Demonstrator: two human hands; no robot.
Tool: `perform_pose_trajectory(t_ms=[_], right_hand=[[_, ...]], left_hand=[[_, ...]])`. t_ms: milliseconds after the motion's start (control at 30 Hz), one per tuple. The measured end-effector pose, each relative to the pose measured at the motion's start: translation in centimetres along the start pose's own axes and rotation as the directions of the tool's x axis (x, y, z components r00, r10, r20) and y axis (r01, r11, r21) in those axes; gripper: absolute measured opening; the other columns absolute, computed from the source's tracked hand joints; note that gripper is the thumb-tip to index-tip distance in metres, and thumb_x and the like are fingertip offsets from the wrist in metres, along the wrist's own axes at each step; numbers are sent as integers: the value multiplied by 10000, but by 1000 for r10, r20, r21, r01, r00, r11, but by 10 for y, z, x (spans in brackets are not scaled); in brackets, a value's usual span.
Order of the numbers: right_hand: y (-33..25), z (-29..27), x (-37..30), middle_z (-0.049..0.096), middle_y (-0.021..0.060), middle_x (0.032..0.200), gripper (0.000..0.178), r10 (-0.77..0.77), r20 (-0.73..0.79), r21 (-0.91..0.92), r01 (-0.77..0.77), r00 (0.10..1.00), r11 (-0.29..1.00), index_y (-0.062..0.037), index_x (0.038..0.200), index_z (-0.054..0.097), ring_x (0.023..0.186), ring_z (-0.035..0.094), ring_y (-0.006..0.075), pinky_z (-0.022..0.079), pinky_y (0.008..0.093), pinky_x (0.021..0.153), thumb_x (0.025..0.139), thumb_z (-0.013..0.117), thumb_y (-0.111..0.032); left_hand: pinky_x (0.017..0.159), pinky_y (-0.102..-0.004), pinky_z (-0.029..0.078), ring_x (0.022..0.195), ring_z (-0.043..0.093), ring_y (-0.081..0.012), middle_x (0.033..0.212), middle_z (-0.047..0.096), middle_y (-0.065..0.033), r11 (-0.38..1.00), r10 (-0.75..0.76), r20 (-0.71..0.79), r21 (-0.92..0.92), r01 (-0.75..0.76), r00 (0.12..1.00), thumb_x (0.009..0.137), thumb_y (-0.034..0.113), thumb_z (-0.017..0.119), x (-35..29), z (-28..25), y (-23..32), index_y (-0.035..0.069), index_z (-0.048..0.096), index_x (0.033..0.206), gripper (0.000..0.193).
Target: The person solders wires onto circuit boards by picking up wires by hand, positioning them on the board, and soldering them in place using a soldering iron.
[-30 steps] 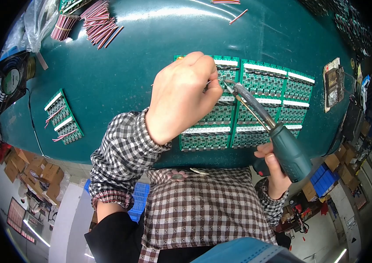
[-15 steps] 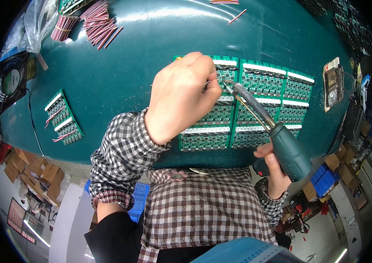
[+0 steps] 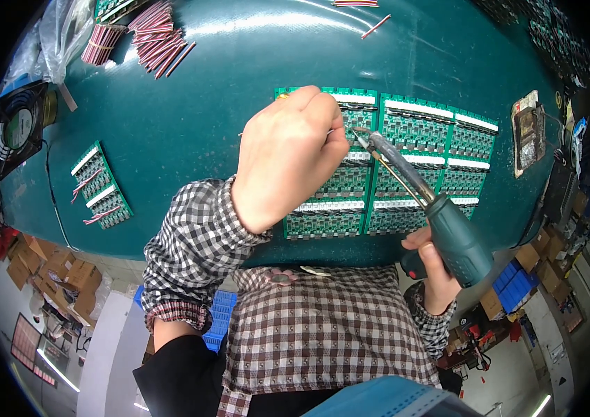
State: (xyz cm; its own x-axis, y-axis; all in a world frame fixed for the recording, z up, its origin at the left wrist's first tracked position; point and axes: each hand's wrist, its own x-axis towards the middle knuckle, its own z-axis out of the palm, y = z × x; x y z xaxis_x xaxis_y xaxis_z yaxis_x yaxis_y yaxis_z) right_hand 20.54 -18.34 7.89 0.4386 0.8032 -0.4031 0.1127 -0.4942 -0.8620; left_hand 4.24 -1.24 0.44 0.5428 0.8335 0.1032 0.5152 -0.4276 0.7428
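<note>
My left hand (image 3: 288,149) hovers over the upper left of the green circuit boards (image 3: 416,128), its thumb and forefinger pinched together on a thin wire. Only small bits of that wire show, beside the fingertips and past the hand's left edge. My right hand (image 3: 439,274) grips the handle of a dark green soldering gun (image 3: 458,240) from below. Its long metal barrel slants up and left, and the tip ends just right of my left fingertips, over a board. Whether the tip touches the board or the wire, I cannot tell. My left hand hides part of the boards.
A smaller board with wires (image 3: 100,186) lies at left on the green table (image 3: 204,125). Bundled striped wires (image 3: 159,38) sit at the far left, near a black fan (image 3: 20,128). One loose wire (image 3: 376,26) lies far off. A soldering-tip tray (image 3: 528,135) is at right.
My left hand has shifted very slightly down, its fingers still pinched. The soldering gun and my right hand stay almost where they were.
</note>
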Motion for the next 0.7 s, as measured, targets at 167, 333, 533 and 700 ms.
perform_pose_trajectory(t_ms=[167, 333, 533, 700], right_hand=[[2, -1, 0, 594, 151, 763, 340, -28, 16, 12, 28, 999, 1000, 108, 1087, 511, 686, 593, 238, 512, 354, 647, 825, 591, -95], [2, 0, 0, 593, 152, 763, 335, -30, 19, 17, 29, 999, 999, 107, 1080, 515, 686, 592, 236, 507, 350, 647, 827, 592, -99], [1, -3, -2, 588, 140, 752, 326, 55, 30, -18, -54, 998, 998, 103, 1076, 517, 676, 589, 232, 501, 348, 641, 827, 589, -94], [4, 1, 0, 587, 137, 744, 323, -31, 15, 6, 31, 999, 1000, 102, 1078, 517, 669, 589, 231, 501, 349, 637, 824, 591, -83]], left_hand=[[514, -299, 418, 568, 510, -190, 641, 497, -36, 1000, -8, -18, 13, 8, 1000, 643, 12, 632, 0, 1, 2, 69, 534, 694, 124], [510, -299, 413, 554, 496, -186, 643, 497, -34, 1000, -4, -34, 10, 4, 999, 640, 10, 632, -1, 3, 1, 71, 534, 693, 127], [558, -359, 462, 624, 550, -284, 670, 518, -93, 999, 1, -18, 36, -1, 1000, 633, 16, 603, 0, 3, 3, 48, 497, 676, 119], [559, -360, 460, 626, 550, -283, 669, 517, -94, 1000, 0, -29, 31, 0, 1000, 632, 19, 606, 0, 4, 2, 47, 494, 675, 123]])
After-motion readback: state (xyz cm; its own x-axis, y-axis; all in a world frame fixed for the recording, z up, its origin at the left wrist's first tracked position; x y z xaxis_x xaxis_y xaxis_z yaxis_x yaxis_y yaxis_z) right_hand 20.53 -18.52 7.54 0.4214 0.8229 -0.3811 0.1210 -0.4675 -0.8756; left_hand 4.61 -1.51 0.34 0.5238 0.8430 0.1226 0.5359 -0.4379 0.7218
